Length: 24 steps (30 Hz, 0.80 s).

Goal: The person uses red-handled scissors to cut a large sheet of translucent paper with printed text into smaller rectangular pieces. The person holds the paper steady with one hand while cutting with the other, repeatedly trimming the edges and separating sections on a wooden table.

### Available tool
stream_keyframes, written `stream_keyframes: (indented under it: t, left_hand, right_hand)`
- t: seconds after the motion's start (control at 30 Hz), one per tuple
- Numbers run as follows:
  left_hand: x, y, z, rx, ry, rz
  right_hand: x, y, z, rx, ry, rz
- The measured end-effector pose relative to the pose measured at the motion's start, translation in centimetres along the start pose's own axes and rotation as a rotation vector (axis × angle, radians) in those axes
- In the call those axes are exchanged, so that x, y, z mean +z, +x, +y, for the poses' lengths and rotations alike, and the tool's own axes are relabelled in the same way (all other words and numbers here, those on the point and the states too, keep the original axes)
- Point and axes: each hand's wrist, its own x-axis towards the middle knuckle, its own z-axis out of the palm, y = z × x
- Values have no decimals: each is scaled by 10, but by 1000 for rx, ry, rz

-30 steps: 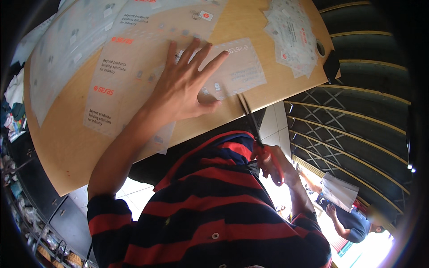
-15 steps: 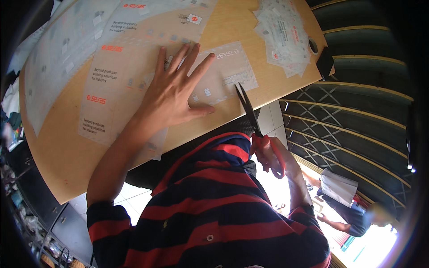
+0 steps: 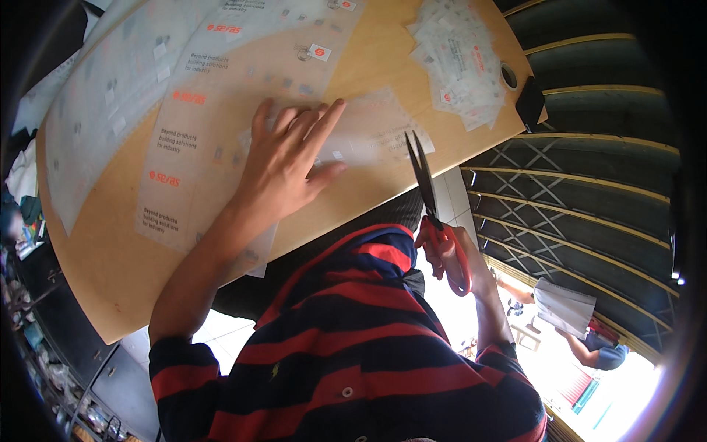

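Note:
My left hand [image 3: 283, 163] lies on a translucent plastic sheet [image 3: 202, 110] with orange and dark print, its fingers apart and slightly bent. Under and beyond its fingertips, a flap [image 3: 372, 125] of similar plastic reaches right, its faint print reversed; whether it joins the long sheet is hidden by my hand. In my right hand [image 3: 473, 254] is a pair of scissors [image 3: 428, 193] with red handles and dark blades. Its blades are a little apart, with the tips close to the flap's right end, near the table's front edge.
More printed plastic [image 3: 107, 110] covers the left of the wooden table [image 3: 110, 287]. A loose pile of smaller plastic pieces [image 3: 456, 70] lies at the far right. Beyond the table's right edge is a folding metal gate [image 3: 574, 162]. Lower right, a person [image 3: 610, 356] is beside a pale panel [image 3: 565, 306].
My left fingers have drawn in and bent more. The flap's surface now looks more bowed. The scissors' tips have moved slightly right, and the whole view has shifted a little.

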Motion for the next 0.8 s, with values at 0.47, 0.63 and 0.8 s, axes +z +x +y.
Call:
stream_keyframes:
  t: [0.47, 0.63, 0.8]
  left_hand:
    - [-1, 1, 1, -5, -39, 31]
    - [-2, 0, 1, -14, -18, -9]
    - [-2, -3, 1, -24, -23, -38]
  right_hand:
    - [19, -8, 21, -20, -117, -47]
    - [32, 9, 7, -41, -220, -88]
    - [39, 22, -2, -77, -240, -53]
